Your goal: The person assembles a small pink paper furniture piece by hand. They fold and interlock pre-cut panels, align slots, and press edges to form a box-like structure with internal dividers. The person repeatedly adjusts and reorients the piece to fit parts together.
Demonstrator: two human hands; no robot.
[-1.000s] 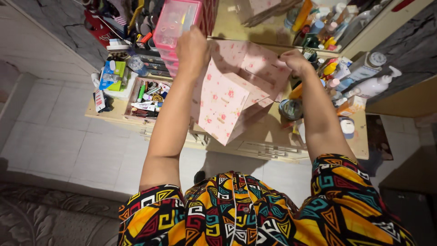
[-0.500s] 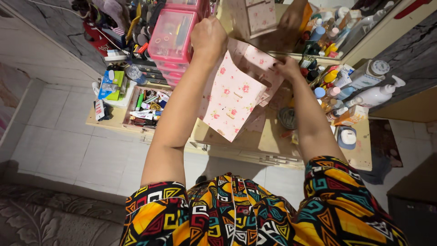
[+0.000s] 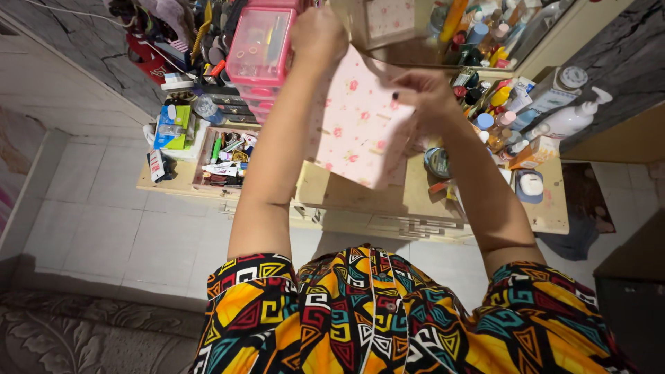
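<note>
Hanging in the upper middle of the frame, a pink flowered paper bag is gripped by both hands above a cluttered wooden table. The left hand clasps its top corner; the right hand pinches its right edge. A pink plastic box stands just left, bottles crowd the upper right.

White tiled floor, cluttered dresser
</note>
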